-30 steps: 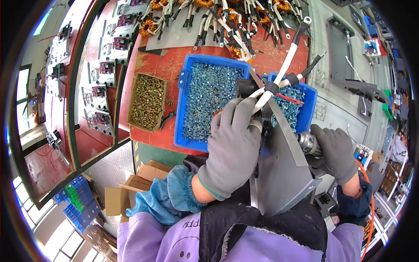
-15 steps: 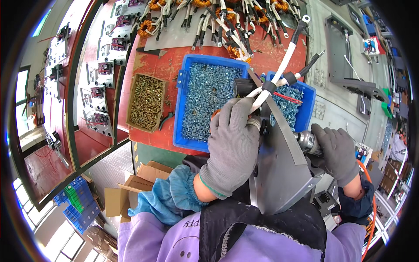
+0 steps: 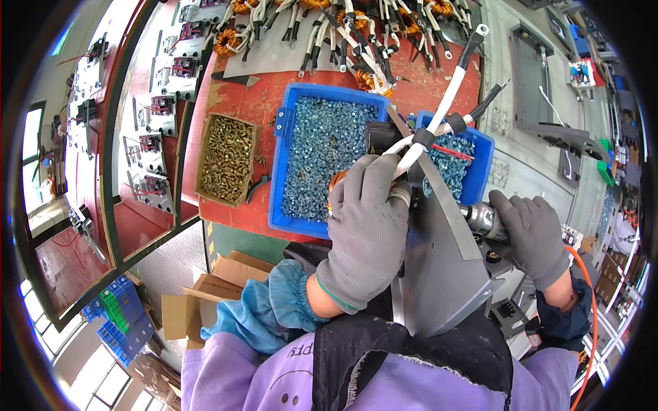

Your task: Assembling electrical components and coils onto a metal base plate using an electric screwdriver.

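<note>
Head view: a gray metal plate [image 3: 445,274] is leaning by the person's belly. At the plate's left edge, the left hand [image 3: 367,233] is bending its fingers over the foot of some white cables [image 3: 445,99]; how tight, I cannot tell. Just right of the plate, the right hand [image 3: 534,236] is curling its fingers round a silver tool [image 3: 483,220]. Beyond the plate, to its left, a blue bin [image 3: 298,225] is holding shiny bits, and orange coils [image 3: 221,42] are lying farther.
</note>
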A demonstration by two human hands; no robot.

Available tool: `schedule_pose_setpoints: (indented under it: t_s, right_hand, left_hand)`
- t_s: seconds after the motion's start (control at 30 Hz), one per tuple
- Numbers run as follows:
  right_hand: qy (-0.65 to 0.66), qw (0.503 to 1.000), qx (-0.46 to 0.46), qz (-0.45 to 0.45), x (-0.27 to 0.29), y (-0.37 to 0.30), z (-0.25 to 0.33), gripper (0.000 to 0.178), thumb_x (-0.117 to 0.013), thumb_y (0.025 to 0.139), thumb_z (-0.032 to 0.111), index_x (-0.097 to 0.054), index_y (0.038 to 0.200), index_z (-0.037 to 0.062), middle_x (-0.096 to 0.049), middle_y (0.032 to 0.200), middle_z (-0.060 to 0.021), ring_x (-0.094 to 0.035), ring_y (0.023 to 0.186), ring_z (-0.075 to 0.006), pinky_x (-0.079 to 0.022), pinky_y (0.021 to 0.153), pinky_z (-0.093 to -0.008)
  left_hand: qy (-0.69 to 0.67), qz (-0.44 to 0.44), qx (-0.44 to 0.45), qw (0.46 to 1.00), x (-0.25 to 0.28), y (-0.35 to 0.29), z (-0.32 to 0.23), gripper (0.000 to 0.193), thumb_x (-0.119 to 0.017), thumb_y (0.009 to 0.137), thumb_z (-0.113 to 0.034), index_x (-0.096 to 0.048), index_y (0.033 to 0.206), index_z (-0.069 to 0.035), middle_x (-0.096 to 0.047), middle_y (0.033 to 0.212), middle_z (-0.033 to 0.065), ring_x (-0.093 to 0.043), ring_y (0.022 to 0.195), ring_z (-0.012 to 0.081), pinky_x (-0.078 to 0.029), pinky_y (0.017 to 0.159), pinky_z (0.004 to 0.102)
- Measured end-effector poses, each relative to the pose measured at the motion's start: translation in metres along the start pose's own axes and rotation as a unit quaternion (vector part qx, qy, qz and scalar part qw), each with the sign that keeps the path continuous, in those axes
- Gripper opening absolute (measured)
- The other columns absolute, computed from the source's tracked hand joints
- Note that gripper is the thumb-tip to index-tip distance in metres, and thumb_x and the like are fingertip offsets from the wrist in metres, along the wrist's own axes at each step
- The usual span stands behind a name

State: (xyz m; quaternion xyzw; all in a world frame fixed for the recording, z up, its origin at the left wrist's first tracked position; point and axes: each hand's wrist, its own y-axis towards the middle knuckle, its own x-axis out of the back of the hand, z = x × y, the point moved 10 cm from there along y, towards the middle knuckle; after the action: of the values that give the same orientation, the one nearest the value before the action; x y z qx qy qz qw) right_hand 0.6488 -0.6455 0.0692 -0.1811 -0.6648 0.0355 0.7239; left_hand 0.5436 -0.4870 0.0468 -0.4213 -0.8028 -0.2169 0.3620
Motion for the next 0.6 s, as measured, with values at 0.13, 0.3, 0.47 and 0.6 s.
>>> schedule_pose_setpoints:
  t_s: [0.13, 0.3, 0.47, 0.6]
  right_hand:
    - [0.025, 0.999, 0.005, -0.021, 0.005, 0.0, 0.001, 0.081, -0.08, 0.056, 0.024, -0.05, 0.129, 0.006, -0.053, 0.08, -0.0053, -0.054, 0.071, -0.0233, -0.041, 0.067, -0.0358]
    - [0.023, 1.0, 0.003, -0.02, 0.001, -0.001, 0.001, 0.081, -0.08, 0.057, 0.025, -0.05, 0.129, 0.0063, -0.053, 0.08, -0.0051, -0.055, 0.071, -0.0227, -0.041, 0.066, -0.0357]
    - [0.021, 0.999, 0.01, -0.031, 0.0, -0.004, 0.004, 0.077, -0.077, 0.061, 0.028, -0.05, 0.129, 0.0066, -0.054, 0.083, -0.0048, -0.055, 0.071, -0.0216, -0.041, 0.065, -0.0355]
    - [0.017, 0.999, 0.006, -0.044, -0.001, -0.004, 0.006, 0.076, -0.077, 0.062, 0.03, -0.05, 0.129, 0.0065, -0.054, 0.084, -0.0049, -0.055, 0.071, -0.0216, -0.041, 0.064, -0.0354]
  left_hand:
    - [0.06, -0.037, -0.009, 0.998, 0.005, 0.0, -0.003, 0.031, -0.064, 0.086, -0.011, -0.056, 0.115, -0.009, -0.059, 0.11, 0.0117, -0.058, 0.102, 0.033, -0.046, 0.089, 0.0426]
    - [0.066, -0.045, -0.015, 0.997, 0.008, 0.0, -0.009, 0.03, -0.065, 0.085, -0.011, -0.057, 0.113, -0.009, -0.059, 0.11, 0.0115, -0.058, 0.102, 0.0318, -0.046, 0.089, 0.0422]
    - [0.022, -0.052, 0.017, 0.998, 0.013, -0.007, -0.007, 0.03, -0.066, 0.084, -0.011, -0.056, 0.112, -0.009, -0.058, 0.109, 0.0113, -0.059, 0.099, 0.0301, -0.047, 0.084, 0.0411]
    - [0.036, -0.051, 0.008, 0.998, 0.014, -0.005, -0.012, 0.028, -0.065, 0.084, -0.01, -0.055, 0.111, -0.009, -0.057, 0.108, 0.0114, -0.058, 0.1, 0.0301, -0.047, 0.083, 0.0402]
